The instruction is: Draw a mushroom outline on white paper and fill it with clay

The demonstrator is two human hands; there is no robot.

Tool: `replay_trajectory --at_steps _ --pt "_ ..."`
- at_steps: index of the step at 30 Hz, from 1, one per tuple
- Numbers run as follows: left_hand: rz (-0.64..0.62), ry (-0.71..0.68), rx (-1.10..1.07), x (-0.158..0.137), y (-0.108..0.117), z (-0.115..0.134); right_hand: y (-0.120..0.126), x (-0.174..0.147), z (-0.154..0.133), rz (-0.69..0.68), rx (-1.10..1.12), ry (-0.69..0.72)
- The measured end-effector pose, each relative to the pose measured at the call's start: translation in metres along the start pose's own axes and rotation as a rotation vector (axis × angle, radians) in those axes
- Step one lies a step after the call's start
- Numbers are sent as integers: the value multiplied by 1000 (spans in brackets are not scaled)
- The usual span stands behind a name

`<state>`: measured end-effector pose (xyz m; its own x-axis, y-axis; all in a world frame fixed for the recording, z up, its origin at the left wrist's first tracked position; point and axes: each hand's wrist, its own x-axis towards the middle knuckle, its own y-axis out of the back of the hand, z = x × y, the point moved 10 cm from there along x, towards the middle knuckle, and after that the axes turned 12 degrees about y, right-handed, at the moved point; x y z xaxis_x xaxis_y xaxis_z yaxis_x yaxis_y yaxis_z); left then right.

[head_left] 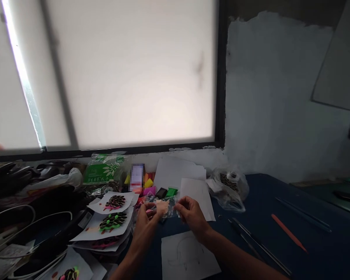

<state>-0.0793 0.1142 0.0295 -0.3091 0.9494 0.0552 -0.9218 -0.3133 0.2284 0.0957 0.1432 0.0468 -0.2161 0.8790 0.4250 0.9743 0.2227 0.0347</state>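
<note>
My left hand (146, 222) pinches a small clear plastic packet with a soft, peach-coloured lump (162, 207), possibly modelling clay. On the packet's other side, the closed fingertips of my right hand (193, 217) grip the clear wrapping (172, 203). Just beyond the hands lie small coloured packets, among them a green one (172, 192), a black one (161, 193) and a magenta one (149, 191). Below my hands a white sheet with a faint pencil drawing (189, 256) rests on the dark blue tabletop (233, 249).
Stacked papers bearing seed-like pieces and coloured bits (113, 222) stand left, near white cables (32, 206). A green printed bag (102, 169), blank white sheets (177, 171) and a clear bag of dark seeds (229, 186) are behind. An orange tool (288, 233) and slim rods (259, 245) lie right.
</note>
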Motion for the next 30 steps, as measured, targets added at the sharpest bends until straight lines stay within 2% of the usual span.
replay_trajectory --at_steps 5,9,15,21,27,30 --pt "-143 63 -220 -13 -17 3 -13 -13 -13 -53 121 -8" --pt "-198 130 -261 -15 -13 -1 -17 -14 -14 -121 149 -35" --pt "-193 191 -290 -18 -3 -1 -19 -13 -12 -218 146 -91" --pt "-215 219 -314 -23 -11 3 -27 -16 -13 -314 79 -112" --pt "-269 257 -361 -25 -19 3 -13 -11 -15 -205 -90 -10" --pt "-276 287 -375 -26 -21 2 -10 -10 -12 -192 -113 -4"
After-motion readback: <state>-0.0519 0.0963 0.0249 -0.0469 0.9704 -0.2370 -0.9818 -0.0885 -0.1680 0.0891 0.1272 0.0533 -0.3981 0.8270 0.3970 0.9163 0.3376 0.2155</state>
